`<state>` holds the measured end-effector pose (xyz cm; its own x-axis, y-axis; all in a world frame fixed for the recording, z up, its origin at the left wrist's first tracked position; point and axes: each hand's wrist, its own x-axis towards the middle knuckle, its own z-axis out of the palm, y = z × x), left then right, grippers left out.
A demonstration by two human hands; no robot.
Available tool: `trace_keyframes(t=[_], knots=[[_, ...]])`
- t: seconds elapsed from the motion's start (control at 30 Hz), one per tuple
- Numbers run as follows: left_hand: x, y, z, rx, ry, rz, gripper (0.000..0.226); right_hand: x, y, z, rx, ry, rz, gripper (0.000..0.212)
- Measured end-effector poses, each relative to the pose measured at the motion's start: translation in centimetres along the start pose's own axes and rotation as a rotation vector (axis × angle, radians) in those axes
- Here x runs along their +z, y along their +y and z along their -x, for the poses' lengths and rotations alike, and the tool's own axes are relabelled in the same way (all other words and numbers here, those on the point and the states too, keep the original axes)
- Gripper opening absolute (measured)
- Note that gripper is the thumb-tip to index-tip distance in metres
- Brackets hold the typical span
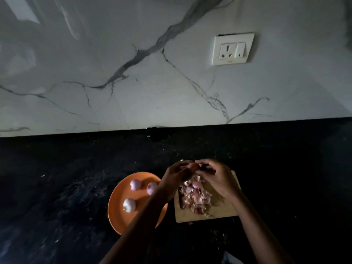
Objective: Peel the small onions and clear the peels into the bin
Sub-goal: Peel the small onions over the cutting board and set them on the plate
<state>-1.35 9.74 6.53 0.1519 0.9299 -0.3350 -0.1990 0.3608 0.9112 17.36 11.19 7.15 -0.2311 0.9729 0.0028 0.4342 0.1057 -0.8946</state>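
Just below the middle of the frame, both hands meet above the far edge of the pale wooden chopping board (224, 210), working a small reddish onion (192, 167) held between them. The left hand (174, 175) curls its fingers round the onion to steady it, while the right hand (215, 179) pinches at its top end, most likely pulling away a strip of skin; the light is dim, so I cannot tell whether a small blade is in that grip. Holding the onion over the board seems deliberate: loose skin falls onto the heap of pink and papery peels (196, 197) already lying there, which keeps the waste in one place for carrying to the bin. No bin is in view.

To the left of the board, on the dark speckled stone bench (66, 178), sits a round orange plate (118, 216) with three peeled small onions (135, 184) lying apart from one another, kept clear of the peels.
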Motion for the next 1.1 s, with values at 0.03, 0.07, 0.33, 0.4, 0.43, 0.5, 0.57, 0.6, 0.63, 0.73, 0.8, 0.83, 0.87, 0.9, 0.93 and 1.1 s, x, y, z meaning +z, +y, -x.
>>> trace_keyframes(t=[0.03,0.07,0.33,0.4,0.43,0.5,0.57,0.6,0.63,0.73,0.8,0.83,0.87,0.9,0.93,1.1], knots=[[-0.2,0.2,0.0,0.006,0.006,0.024,0.029,-0.1,-0.4,-0.2,0.003,-0.001,-0.025,0.027],[-0.4,0.2,0.0,0.013,-0.002,0.037,0.031,-0.1,-0.5,-0.3,0.007,0.004,-0.044,0.024],[-0.3,1.4,0.3,0.151,0.045,-0.062,0.041,-0.2,-2.4,-1.9,-0.045,0.082,-0.013,0.008],[-0.4,2.0,0.4,0.187,0.061,-0.071,0.041,-0.3,-2.9,-2.4,-0.059,0.081,0.020,0.009],[-0.3,2.4,0.5,0.201,0.061,-0.074,0.041,-0.2,-3.2,-2.6,-0.065,0.084,0.025,0.009],[-0.2,3.1,0.6,0.230,0.063,-0.087,0.039,-0.2,-3.7,-3.1,-0.065,0.095,0.009,0.010],[-0.2,3.6,0.5,0.257,0.078,-0.109,0.035,-0.2,-4.2,-3.5,-0.060,0.119,-0.010,0.008],[-0.3,3.8,0.6,0.274,0.084,-0.128,0.035,-0.1,-4.4,-3.6,-0.054,0.133,-0.016,0.007],[-0.3,4.0,0.6,0.292,0.090,-0.148,0.035,0.0,-4.5,-3.8,-0.043,0.146,-0.029,0.007],[-0.2,4.5,1.0,0.338,0.085,-0.179,0.034,0.5,-5.0,-3.9,0.017,0.163,-0.137,0.005],[-0.2,4.4,1.2,0.341,0.075,-0.182,0.035,0.9,-5.3,-3.7,0.063,0.160,-0.239,0.009],[-0.2,4.4,1.4,0.336,0.070,-0.185,0.036,1.0,-5.5,-3.5,0.094,0.154,-0.295,0.011],[-0.2,4.3,1.5,0.330,0.061,-0.181,0.037,1.0,-5.7,-3.3,0.133,0.145,-0.348,0.012],[-0.3,4.3,1.6,0.320,0.056,-0.176,0.039,1.1,-5.9,-3.1,0.179,0.140,-0.395,0.011],[-0.4,4.3,1.6,0.314,0.053,-0.171,0.039,1.1,-6.0,-3.0,0.222,0.137,-0.434,0.011],[-0.5,4.8,1.8,0.344,0.056,-0.209,0.041,1.3,-6.8,-2.6,0.431,0.175,-0.617,0.015]])
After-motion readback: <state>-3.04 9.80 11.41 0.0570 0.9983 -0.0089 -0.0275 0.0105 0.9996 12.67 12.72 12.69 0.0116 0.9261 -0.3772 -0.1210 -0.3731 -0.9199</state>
